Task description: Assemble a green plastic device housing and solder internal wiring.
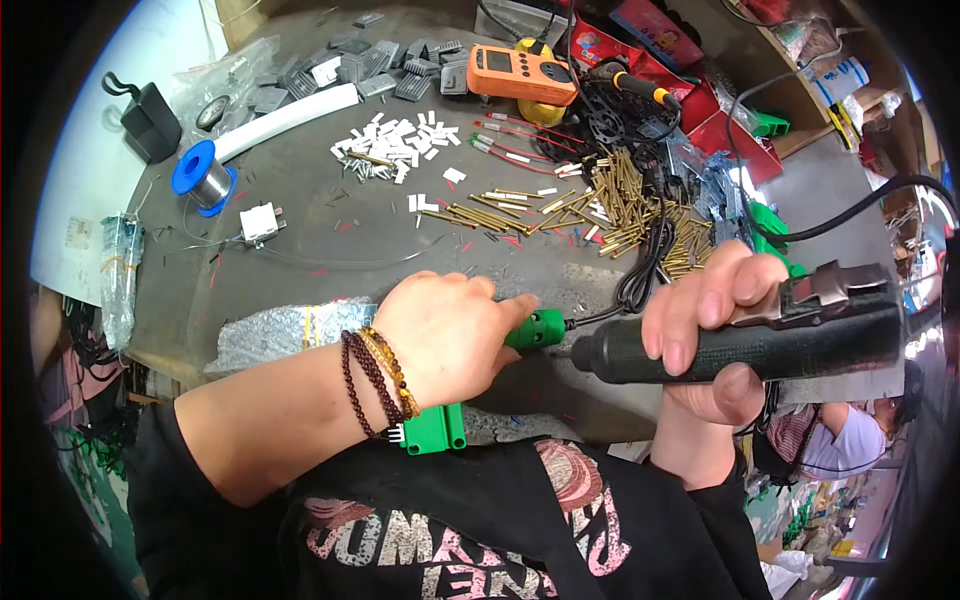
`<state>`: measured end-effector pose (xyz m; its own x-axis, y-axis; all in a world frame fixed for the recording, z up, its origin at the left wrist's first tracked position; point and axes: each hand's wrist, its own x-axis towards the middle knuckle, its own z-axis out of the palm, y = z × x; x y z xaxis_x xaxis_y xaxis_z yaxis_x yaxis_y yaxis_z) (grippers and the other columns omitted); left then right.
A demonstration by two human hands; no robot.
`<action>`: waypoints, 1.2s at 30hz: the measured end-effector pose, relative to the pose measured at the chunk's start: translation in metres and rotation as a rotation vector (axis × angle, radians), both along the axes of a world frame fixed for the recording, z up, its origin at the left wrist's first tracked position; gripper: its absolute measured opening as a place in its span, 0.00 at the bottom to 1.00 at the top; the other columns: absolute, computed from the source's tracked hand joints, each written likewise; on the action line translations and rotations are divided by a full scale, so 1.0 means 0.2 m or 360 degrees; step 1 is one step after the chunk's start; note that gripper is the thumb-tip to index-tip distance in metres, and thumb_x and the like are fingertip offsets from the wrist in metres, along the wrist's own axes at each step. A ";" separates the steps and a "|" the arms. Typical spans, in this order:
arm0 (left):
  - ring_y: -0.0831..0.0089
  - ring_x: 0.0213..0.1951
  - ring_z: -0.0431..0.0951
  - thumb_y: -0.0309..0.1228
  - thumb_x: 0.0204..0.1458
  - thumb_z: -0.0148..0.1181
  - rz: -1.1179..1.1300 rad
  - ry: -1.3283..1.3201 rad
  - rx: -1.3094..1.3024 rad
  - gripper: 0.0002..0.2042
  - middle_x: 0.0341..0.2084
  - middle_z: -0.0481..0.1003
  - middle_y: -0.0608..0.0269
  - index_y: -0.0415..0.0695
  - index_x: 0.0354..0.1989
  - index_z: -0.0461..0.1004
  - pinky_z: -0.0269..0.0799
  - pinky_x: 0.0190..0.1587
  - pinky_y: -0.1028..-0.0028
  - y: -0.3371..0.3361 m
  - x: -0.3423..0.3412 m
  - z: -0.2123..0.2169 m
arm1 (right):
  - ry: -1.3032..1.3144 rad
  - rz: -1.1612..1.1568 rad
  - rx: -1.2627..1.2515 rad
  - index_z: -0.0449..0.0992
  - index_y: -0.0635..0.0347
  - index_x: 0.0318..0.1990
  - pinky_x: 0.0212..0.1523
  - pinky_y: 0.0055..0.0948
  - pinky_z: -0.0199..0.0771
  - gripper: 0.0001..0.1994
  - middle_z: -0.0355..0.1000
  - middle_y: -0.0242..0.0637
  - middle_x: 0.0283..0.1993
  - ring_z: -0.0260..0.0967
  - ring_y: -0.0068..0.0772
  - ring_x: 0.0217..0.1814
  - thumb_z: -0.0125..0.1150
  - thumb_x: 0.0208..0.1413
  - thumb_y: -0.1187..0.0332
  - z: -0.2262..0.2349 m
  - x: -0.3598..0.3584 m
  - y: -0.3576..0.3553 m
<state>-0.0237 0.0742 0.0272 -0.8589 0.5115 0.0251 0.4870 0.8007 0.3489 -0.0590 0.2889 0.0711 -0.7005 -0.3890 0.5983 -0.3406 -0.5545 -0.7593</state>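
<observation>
My right hand (715, 310) is wrapped around a black corded electric screwdriver (630, 350) with a metal lever on top. The tool lies level, its nose pointing left toward the green plastic housing (546, 328). My left hand (445, 325) grips that housing, fingers closed over it and the index finger stretched along its end. A black cable (590, 318) leaves the housing's right end. Below my left wrist a green block (436, 432) with white prongs shows; my hand hides whether it joins the housing.
Brass rods (640, 200) and white sleeves (395, 140) lie heaped beyond my hands. Further back are an orange multimeter (520, 73) and grey plastic parts (370, 65). A solder spool (205, 180) stands left; bubble wrap (265, 335) lies beside my left forearm.
</observation>
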 end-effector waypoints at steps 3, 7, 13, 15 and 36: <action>0.59 0.38 0.80 0.42 0.50 0.64 0.0036 -0.0094 -0.0051 0.24 0.31 0.76 0.59 0.56 0.58 0.73 0.75 0.43 0.63 0.00 0.01 0.01 | 0.0225 0.0055 0.0113 0.63 0.58 0.53 0.29 0.30 0.70 0.28 0.62 0.35 0.44 0.69 0.26 0.27 0.73 0.49 0.64 0.03 -0.03 -0.06; 0.60 0.39 0.80 0.43 0.51 0.63 0.0026 -0.0148 -0.0069 0.24 0.33 0.76 0.60 0.57 0.59 0.73 0.74 0.44 0.63 0.03 -0.01 0.04 | 0.0185 0.0075 0.0198 0.63 0.58 0.54 0.31 0.31 0.71 0.28 0.63 0.35 0.45 0.70 0.27 0.28 0.73 0.49 0.64 0.03 -0.06 -0.06; 0.62 0.40 0.80 0.44 0.51 0.63 0.0080 -0.0256 -0.0180 0.23 0.33 0.77 0.62 0.58 0.57 0.74 0.74 0.45 0.65 0.03 -0.01 0.04 | 0.0218 0.0259 0.0263 0.62 0.57 0.46 0.29 0.29 0.72 0.25 0.64 0.35 0.42 0.70 0.27 0.26 0.74 0.48 0.64 0.01 -0.07 -0.13; 0.63 0.41 0.80 0.44 0.51 0.63 0.0086 -0.0252 -0.0163 0.23 0.34 0.77 0.61 0.57 0.57 0.74 0.74 0.45 0.65 0.03 -0.02 0.04 | 0.0165 0.0196 0.0259 0.62 0.57 0.45 0.28 0.30 0.72 0.25 0.64 0.36 0.39 0.70 0.27 0.24 0.75 0.47 0.63 0.01 -0.05 -0.14; 0.63 0.39 0.79 0.43 0.50 0.62 0.0076 -0.0119 -0.0042 0.20 0.31 0.75 0.62 0.54 0.52 0.77 0.73 0.43 0.65 0.02 -0.01 -0.03 | 0.0161 0.0312 0.0248 0.61 0.57 0.50 0.26 0.30 0.70 0.28 0.67 0.37 0.35 0.67 0.27 0.22 0.71 0.50 0.57 0.01 -0.21 -0.13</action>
<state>-0.0254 0.0774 0.0206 -0.8812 0.4697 -0.0529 0.4216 0.8316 0.3614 -0.1007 0.2623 0.0722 -0.5423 -0.6045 0.5834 -0.3165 -0.4963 -0.8084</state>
